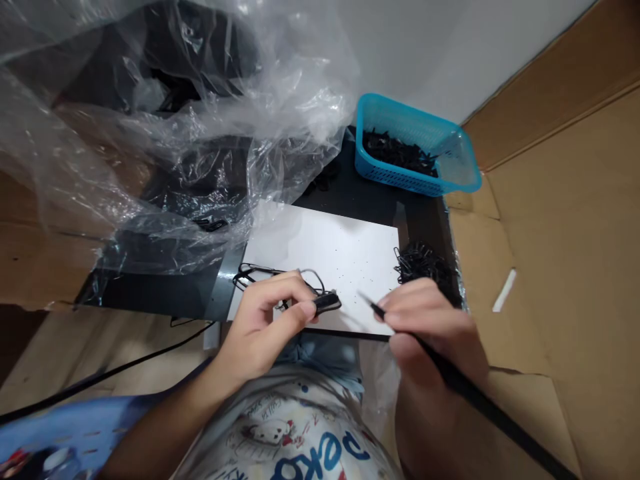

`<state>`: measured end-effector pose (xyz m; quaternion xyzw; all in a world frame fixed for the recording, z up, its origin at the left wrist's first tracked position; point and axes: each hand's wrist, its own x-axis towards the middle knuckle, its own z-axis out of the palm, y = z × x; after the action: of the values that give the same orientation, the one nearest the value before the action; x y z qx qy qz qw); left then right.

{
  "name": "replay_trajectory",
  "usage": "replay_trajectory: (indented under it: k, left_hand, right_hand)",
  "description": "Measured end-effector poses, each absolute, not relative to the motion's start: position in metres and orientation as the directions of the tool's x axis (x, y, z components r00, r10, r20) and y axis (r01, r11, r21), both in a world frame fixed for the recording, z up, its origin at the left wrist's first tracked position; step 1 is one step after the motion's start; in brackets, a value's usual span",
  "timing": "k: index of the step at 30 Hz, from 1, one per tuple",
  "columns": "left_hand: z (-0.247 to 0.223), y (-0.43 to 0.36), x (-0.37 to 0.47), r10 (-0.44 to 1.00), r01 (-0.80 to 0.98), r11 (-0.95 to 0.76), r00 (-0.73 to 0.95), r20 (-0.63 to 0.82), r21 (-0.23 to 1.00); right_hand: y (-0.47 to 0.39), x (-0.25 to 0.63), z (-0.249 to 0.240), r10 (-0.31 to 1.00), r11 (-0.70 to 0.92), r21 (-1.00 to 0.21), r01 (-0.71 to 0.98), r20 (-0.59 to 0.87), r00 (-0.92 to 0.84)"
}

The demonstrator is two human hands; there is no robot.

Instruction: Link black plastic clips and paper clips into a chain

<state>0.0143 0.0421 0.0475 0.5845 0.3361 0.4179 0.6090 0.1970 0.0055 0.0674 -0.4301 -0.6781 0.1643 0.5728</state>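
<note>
Black looped piece with a narrow, solid-looking body [327, 301] sits pinched between the thumb and forefinger of my left hand [255, 327], in front of me and over the near part of a plain white rectangular sheet [300, 240]. Its end pokes out past my fingertips toward my right side. Thin black loops [255, 270] stretch out on the other side of that hand; I cannot tell whether they belong to the same piece.

My right hand [440, 320] has its fingers clamped on a long, slender black tool [480, 390], gripped close to its fine tip, while its thicker shaft slopes down under my palm toward the lower right. The tip, slightly blurred, points at the held piece but stands apart from it. Small dark specks dot the sheet between my hands.

Under the sheet is a smooth black tabletop [150, 290]. Just beyond my right hand lies a tangled heap of thin black loops [425, 267], beside the sheet's right edge. At the far right of the table stands a bright blue perforated plastic basket [410, 180], with a pile of small black pieces [395, 152] inside. Crumpled clear plastic film [300, 100] spreads over the far left, and brown cardboard [560, 253] rises along my right.
</note>
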Motion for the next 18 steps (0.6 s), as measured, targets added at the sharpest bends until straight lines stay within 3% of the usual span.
replay_trajectory:
  k: [4, 11, 18]
  left_hand:
    - [0.055, 0.042, 0.015, 0.903, -0.053, -0.115, 0.410, 0.127, 0.992]
    - [0.061, 0.041, 0.014, 0.905, -0.022, -0.149, 0.401, 0.145, 0.989]
    - [0.063, 0.040, 0.013, 0.905, -0.029, -0.126, 0.405, 0.127, 0.992]
  right_hand:
    - [-0.006, 0.186, 0.080, 0.795, 0.592, -0.696, 0.406, 0.586, -0.154]
    - [-0.005, 0.180, 0.077, 0.808, 0.572, -0.697, 0.432, 0.570, -0.149]
    - [-0.005, 0.178, 0.075, 0.834, 0.541, -0.768, 0.342, 0.542, -0.101]
